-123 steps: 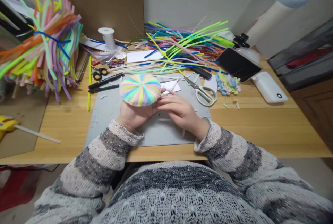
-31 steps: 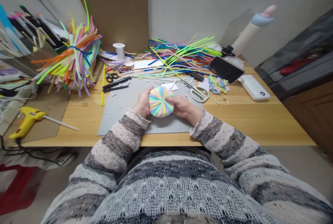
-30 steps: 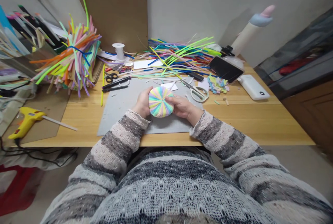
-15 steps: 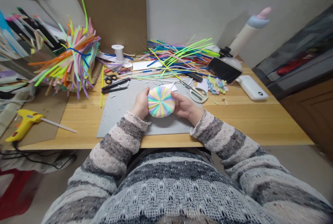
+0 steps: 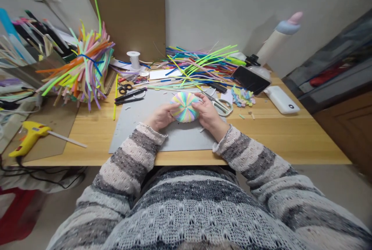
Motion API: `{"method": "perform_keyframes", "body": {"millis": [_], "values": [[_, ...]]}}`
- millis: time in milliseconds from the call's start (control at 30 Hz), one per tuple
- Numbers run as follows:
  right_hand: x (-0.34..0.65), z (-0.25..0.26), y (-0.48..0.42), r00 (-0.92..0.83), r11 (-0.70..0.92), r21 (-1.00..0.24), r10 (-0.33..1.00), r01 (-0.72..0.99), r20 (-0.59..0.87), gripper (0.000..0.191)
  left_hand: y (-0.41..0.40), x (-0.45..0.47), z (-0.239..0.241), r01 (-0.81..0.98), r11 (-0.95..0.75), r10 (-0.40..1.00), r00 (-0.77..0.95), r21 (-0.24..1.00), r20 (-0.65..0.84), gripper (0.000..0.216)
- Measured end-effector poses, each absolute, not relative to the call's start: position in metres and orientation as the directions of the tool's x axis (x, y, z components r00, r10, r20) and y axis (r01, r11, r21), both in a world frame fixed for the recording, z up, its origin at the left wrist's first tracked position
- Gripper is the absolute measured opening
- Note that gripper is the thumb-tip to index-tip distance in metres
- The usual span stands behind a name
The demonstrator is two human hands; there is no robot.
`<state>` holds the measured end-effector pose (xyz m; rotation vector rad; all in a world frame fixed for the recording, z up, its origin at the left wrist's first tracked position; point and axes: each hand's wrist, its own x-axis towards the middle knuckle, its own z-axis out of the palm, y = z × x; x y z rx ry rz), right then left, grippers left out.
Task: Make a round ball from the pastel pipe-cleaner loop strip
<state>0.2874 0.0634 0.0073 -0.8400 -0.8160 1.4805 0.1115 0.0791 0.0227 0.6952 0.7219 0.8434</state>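
Between my two hands is a round fuzzy disc [image 5: 186, 111] with pastel stripes fanning out from its centre, apparently made of pipe cleaners. My left hand [image 5: 162, 116] grips its left edge, thumb on the front face. On the right edge my right hand [image 5: 209, 115] is closed too, its thumb on the face and fingers behind. The disc is held tilted toward me above a grey mat [image 5: 136, 126]. White-handled scissors [image 5: 223, 107] lie just beyond my right hand, partly hidden by it.
Loose pipe cleaners [image 5: 200, 64] are heaped at the back. A tied pipe-cleaner bundle [image 5: 87, 64] stands left, with a yellow glue gun [image 5: 29, 137] nearer. To the right are a phone [image 5: 251, 80], a white power bank [image 5: 281, 99] and curly pastel pieces [image 5: 242, 96]. Black scissors [image 5: 125, 88] lie left.
The disc has moved slightly right and away from me, and its stripes sit at a different angle. Both thumbs now rest on its front face.
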Motion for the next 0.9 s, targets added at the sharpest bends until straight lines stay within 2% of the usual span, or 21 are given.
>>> {"method": "perform_keyframes", "body": {"millis": [133,333,533,900], "values": [[0.285,0.008,0.062,-0.090,-0.110,-0.859,0.993,-0.501,-0.074,0.058,0.071,0.121,0.018,-0.363,0.418,0.856,0.463,0.833,-0.228,0.041],[0.279,0.010,0.058,-0.272,-0.223,-0.858,0.957,-0.463,-0.102,0.046,0.074,0.121,0.013,-0.346,0.407,0.869,0.431,0.845,-0.242,0.040],[0.279,0.007,0.059,-0.277,-0.221,-0.853,0.956,-0.473,-0.094,0.043,0.072,0.120,0.014,-0.330,0.410,0.871,0.418,0.850,-0.258,0.037],[0.279,-0.002,0.061,-0.199,-0.111,-0.879,0.980,-0.464,-0.019,0.048,0.071,0.121,0.008,-0.295,0.240,0.916,0.385,0.925,-0.114,0.051]]}}
